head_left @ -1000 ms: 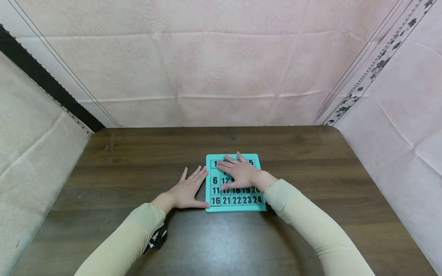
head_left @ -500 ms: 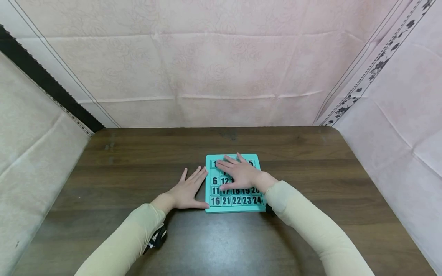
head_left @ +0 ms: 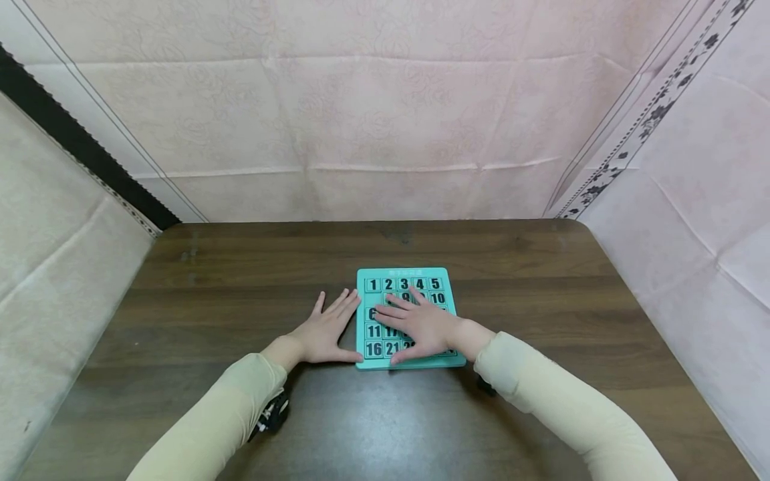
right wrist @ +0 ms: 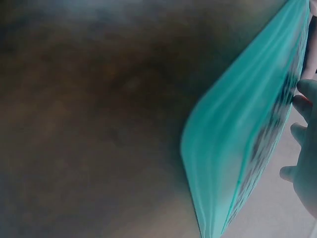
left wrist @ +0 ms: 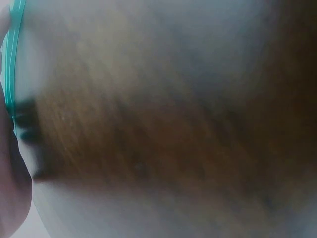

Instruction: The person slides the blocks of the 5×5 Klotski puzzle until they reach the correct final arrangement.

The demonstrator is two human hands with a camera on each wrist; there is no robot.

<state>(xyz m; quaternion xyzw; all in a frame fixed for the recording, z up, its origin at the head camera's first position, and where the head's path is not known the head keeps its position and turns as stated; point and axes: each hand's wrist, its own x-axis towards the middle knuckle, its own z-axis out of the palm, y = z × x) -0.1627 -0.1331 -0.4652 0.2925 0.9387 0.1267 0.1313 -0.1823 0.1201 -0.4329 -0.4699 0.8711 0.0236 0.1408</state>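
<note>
A teal number slide puzzle (head_left: 402, 272) lies flat on the table, its black-numbered tiles set in rows. The top row reads 1 to 5. At its left edge rests my left hand (head_left: 321, 336), fingers spread, with fingertips and thumb tip against the frame. My right hand (head_left: 430, 327) lies over the lower middle tiles with fingers extended, hiding several numbers. In the right wrist view the puzzle's side (right wrist: 213, 139) shows large, with the right hand's fingers (right wrist: 300, 133) above the tiles. The left wrist view catches only a strip of the teal frame (left wrist: 11, 59) and part of the left hand (left wrist: 12, 193).
The brown wooden table (head_left: 259, 267) has rounded far corners. Pale patterned cloth (head_left: 373, 120) hangs behind it and along both sides. A dark wrist device (head_left: 272, 414) sits under the left sleeve.
My right hand has slid toward the near edge of the puzzle, uncovering the top row and the 10. The left hand stays in place.
</note>
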